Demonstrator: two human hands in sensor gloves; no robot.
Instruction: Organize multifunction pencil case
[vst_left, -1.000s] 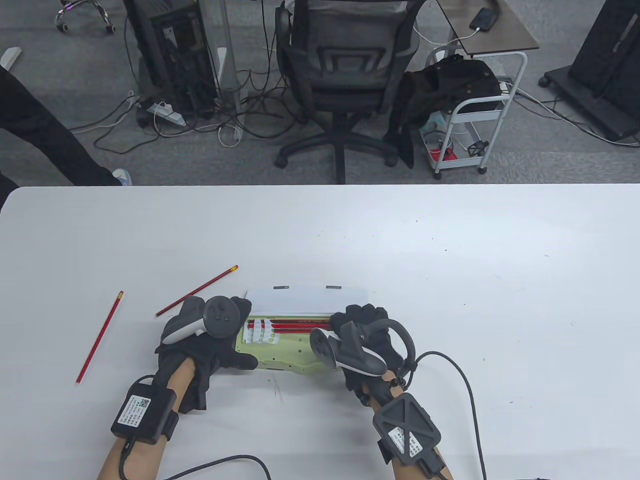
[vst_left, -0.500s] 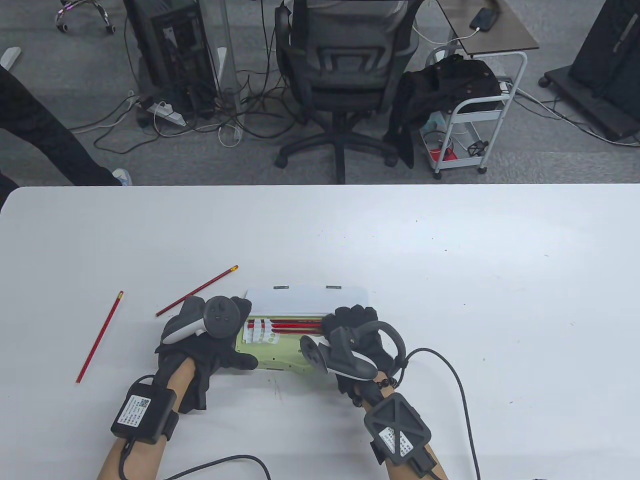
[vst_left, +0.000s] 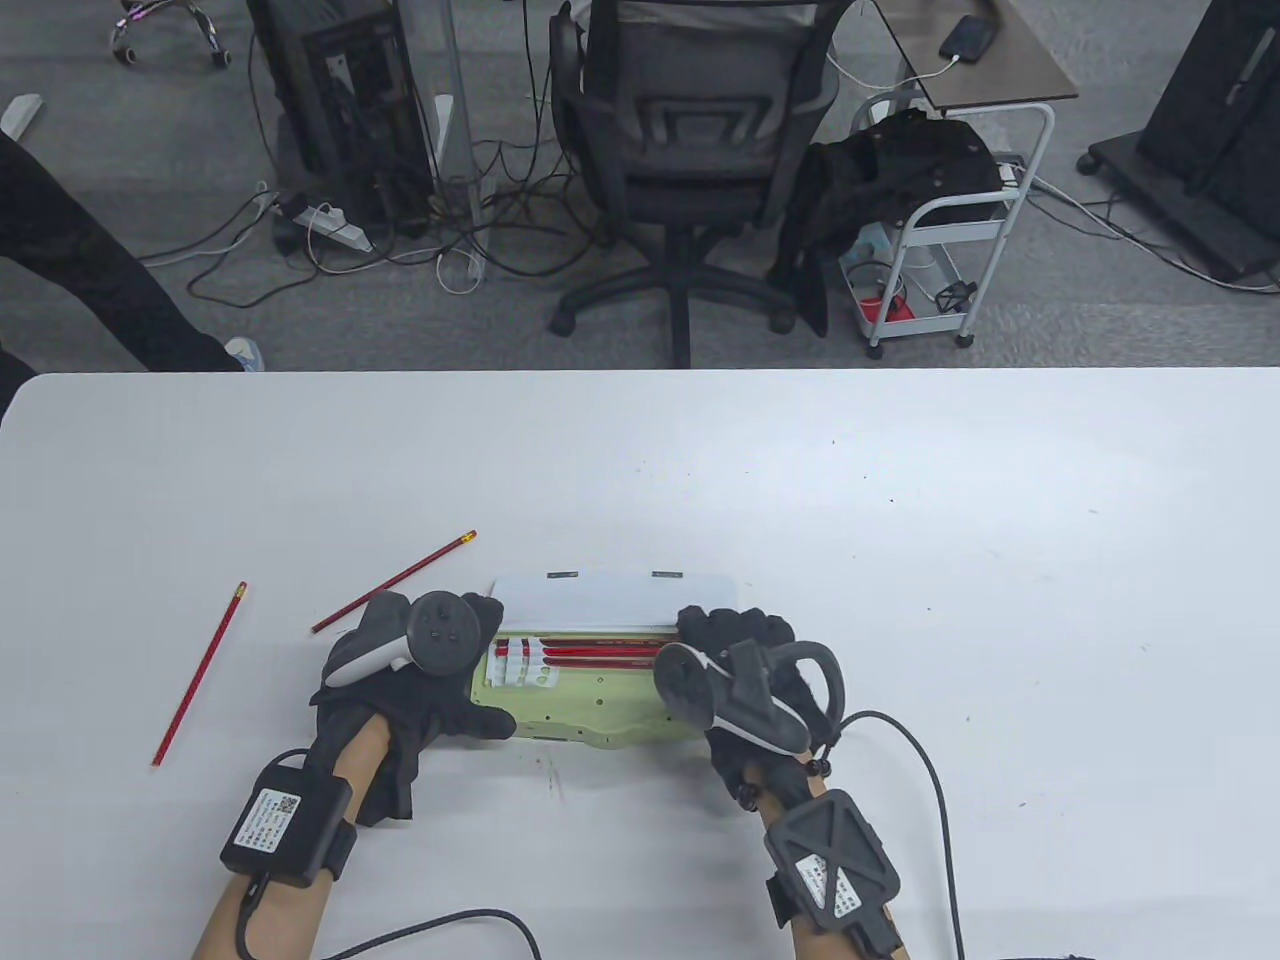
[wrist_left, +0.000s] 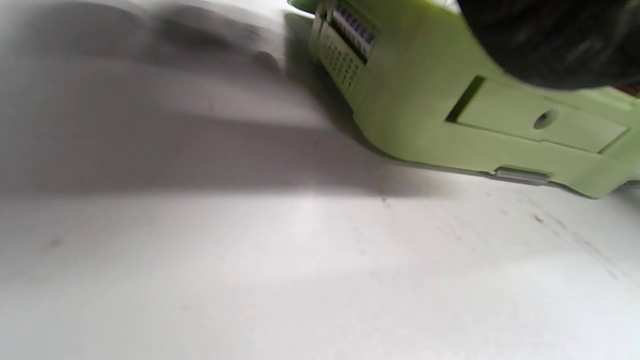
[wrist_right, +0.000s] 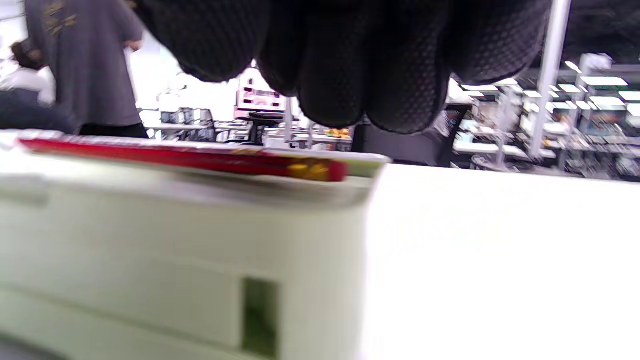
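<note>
A light green pencil case (vst_left: 585, 708) lies open near the table's front, its white lid (vst_left: 612, 600) folded back. Red pencils (vst_left: 595, 655) lie side by side in its rear tray. My left hand (vst_left: 440, 695) grips the case's left end, thumb along the front edge; the left wrist view shows the case's green side (wrist_left: 450, 115) under the glove (wrist_left: 550, 40). My right hand (vst_left: 735, 640) hovers at the case's right end. In the right wrist view its fingers (wrist_right: 350, 65) hang relaxed just above a red pencil (wrist_right: 185, 157) resting on the case (wrist_right: 150, 250), holding nothing.
Two loose red pencils lie on the white table (vst_left: 900, 520): one (vst_left: 395, 582) just left of the lid, one (vst_left: 200, 675) further left. Glove cables trail off the front edge. An office chair (vst_left: 690, 150) and a cart (vst_left: 950, 230) stand beyond the table.
My right hand slid left over the case's right part, then came back right and slightly farther, to the case's right end. The left hand, case and loose pencils stayed put.
</note>
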